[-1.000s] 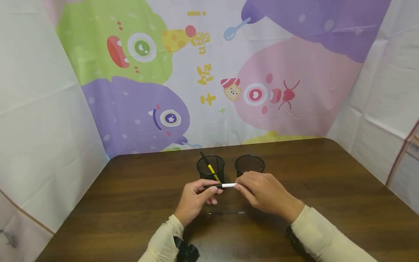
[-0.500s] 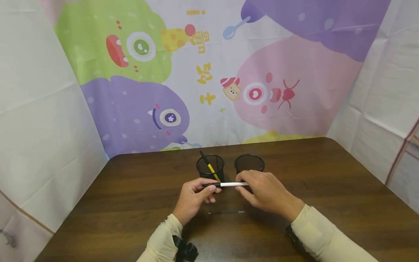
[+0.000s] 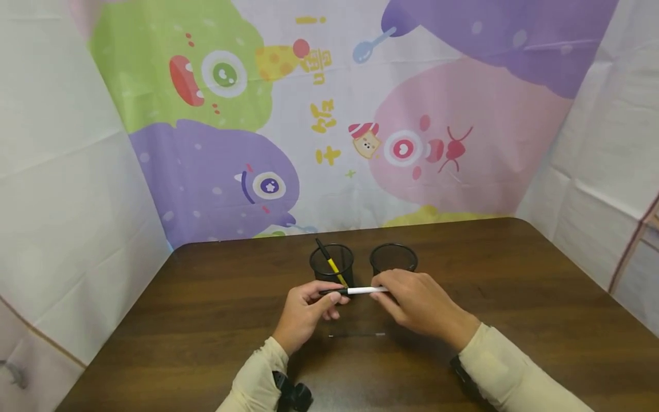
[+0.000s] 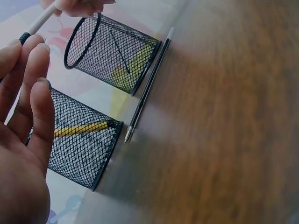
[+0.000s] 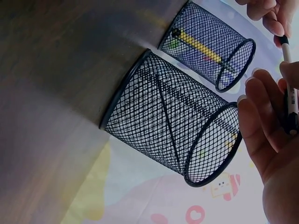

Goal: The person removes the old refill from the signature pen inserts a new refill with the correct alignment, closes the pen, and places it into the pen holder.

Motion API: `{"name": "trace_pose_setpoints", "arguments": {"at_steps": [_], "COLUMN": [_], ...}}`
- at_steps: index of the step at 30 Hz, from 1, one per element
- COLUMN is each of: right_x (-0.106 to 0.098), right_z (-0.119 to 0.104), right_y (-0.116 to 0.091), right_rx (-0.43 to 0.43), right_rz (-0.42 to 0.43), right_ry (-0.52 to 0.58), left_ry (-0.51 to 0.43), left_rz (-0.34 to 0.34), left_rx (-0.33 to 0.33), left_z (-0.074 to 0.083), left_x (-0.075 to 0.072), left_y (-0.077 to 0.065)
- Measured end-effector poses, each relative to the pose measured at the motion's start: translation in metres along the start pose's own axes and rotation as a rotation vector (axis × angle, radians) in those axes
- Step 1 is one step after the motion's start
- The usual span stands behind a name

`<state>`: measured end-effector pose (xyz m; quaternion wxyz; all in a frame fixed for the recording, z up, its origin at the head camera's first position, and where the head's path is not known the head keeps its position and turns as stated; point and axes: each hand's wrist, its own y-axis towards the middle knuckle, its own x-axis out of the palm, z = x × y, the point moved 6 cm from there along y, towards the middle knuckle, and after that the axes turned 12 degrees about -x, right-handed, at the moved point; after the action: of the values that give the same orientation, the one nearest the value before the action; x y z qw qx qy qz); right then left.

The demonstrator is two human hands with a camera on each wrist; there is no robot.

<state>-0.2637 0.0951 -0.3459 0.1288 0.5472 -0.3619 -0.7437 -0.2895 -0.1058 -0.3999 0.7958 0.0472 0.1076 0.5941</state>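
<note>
My left hand (image 3: 304,312) pinches the black grip end of a white-barrelled pen (image 3: 362,290), held nearly level above the table. On its white end are the thumb and fingers of my right hand (image 3: 417,300). The right wrist view shows that end passing under the right thumb, with a dark tip (image 5: 292,122) below. A thin pen refill (image 4: 148,86) with a metal point lies on the table nearer to me than the hands. Behind the left hand stands a black mesh pen holder (image 3: 332,274) with a yellow and black pen (image 3: 332,263) leaning in it.
A second black mesh holder (image 5: 173,116) stands behind my right hand. Through its mesh shows a thin dark line; I cannot tell what it is. The brown wooden table (image 3: 206,320) ends at a printed cartoon cloth (image 3: 329,200), with white cloth walls (image 3: 77,171) at both sides.
Compared with one second ago, more of the white barrel shows at the right hand, whose fingers have shifted on it. Over the last half second both hands stay nearly still.
</note>
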Motion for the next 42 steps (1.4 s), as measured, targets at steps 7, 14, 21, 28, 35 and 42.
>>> {"name": "trace_pose_setpoints", "arguments": {"at_steps": [7,14,21,28,35,42], "right_x": [-0.003,0.003,0.007,0.003,0.003,0.006], "right_z": [-0.001,-0.004,-0.005,-0.002,-0.001,-0.002], "right_y": [0.001,0.000,-0.002,-0.002,-0.001,-0.002], "right_rx": [-0.016,-0.016,-0.025,-0.033,-0.055,-0.041], "right_rz": [0.018,-0.005,-0.031,-0.044,-0.032,-0.036], "right_ry": [0.003,0.018,0.006,-0.019,-0.023,-0.028], "left_ry": [0.006,0.008,0.010,0.001,0.025,0.038], "left_rz": [0.001,0.001,0.009,-0.005,0.000,-0.004], "left_rx": [0.001,-0.005,-0.011,0.004,-0.003,-0.013], "left_z": [0.002,-0.003,-0.006,-0.005,-0.004,-0.005], "left_x": [0.001,-0.001,-0.002,0.000,0.000,-0.001], "left_y": [0.001,-0.003,-0.005,0.001,0.002,0.001]}}
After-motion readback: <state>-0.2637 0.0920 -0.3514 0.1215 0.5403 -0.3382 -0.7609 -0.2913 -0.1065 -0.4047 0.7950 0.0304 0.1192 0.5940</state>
